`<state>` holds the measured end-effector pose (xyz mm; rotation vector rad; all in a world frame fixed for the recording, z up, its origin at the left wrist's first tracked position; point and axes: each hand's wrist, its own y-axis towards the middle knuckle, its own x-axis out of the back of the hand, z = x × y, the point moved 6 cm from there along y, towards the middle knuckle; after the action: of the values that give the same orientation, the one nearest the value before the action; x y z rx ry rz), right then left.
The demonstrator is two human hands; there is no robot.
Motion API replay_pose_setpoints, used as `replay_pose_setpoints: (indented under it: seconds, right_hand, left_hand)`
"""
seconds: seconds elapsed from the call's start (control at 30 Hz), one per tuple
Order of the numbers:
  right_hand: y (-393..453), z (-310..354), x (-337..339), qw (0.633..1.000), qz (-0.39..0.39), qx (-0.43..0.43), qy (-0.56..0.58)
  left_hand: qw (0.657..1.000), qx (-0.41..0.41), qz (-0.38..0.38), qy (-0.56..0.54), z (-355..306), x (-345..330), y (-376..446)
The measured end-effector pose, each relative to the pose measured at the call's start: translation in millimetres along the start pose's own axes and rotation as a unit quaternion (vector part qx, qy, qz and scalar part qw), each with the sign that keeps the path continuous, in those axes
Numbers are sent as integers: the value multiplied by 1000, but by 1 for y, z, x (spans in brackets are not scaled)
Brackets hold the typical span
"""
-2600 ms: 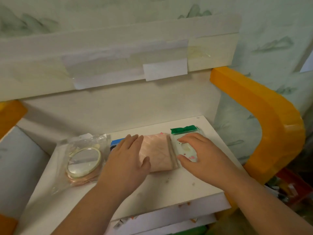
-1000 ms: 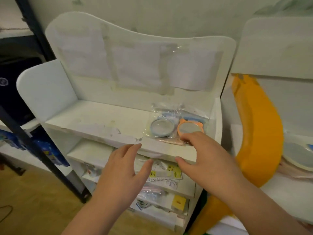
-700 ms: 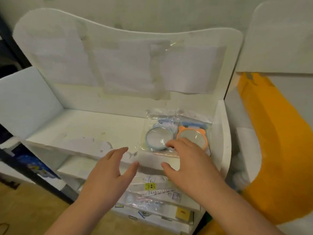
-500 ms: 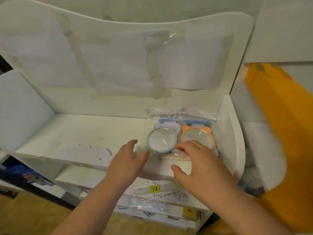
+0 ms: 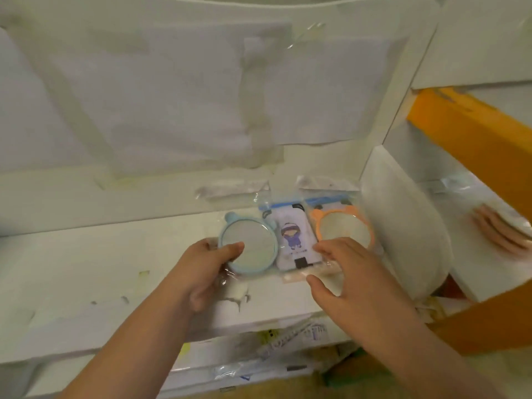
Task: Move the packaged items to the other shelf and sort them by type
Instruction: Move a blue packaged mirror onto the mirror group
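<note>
1. White shelf (image 5: 115, 269) with a tall white back panel, paper sheets taped across it; the white paint is scuffed and chipped near the front edge.
2. Landmark = blue mirror (image 5: 248, 246), bagged, lying flat toward the shelf's right end.
3. Just right of the blue mirror: a white card pack (image 5: 293, 240) with a cartoon figure on it; right of that an orange mirror (image 5: 344, 233), also bagged, close to the white side panel (image 5: 403, 240).
4. Left hand (image 5: 201, 272): grip closed on the blue mirror, thumb on its face, fingers curled under its left edge.
5. Right hand (image 5: 354, 272): grip open, fingers spread flat over the front edge of the card pack and orange mirror bags, holding nothing.
6. Step, as I judge it: lift the blue mirror out. Do it well by holding the frame itself, not just the slippery plastic, and pinning the neighbouring bags with the right hand so they don't drag along.
7. Below the blue mirror: lower shelves with more packets, blurred. Far right of it: an orange shelf frame (image 5: 475, 145).
</note>
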<state>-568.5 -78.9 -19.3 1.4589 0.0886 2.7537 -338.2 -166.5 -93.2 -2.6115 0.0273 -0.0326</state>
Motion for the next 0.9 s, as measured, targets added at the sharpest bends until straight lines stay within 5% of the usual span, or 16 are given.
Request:
replay_pose_setpoints:
  seconds: [0.2,0.6,0.9]
  right_hand:
    - [-1,29,-46,997,29,-8,-74]
    - [44,45,-98,964,47,-77,-248]
    - [40,68,-115,980,45,-14,-192]
  left_hand:
    - [986,21,62,-156,6,51,-18]
    - [984,-22,119,-133,-16,70,-35]
    - [978,-44,146,-143,-33,74,-43]
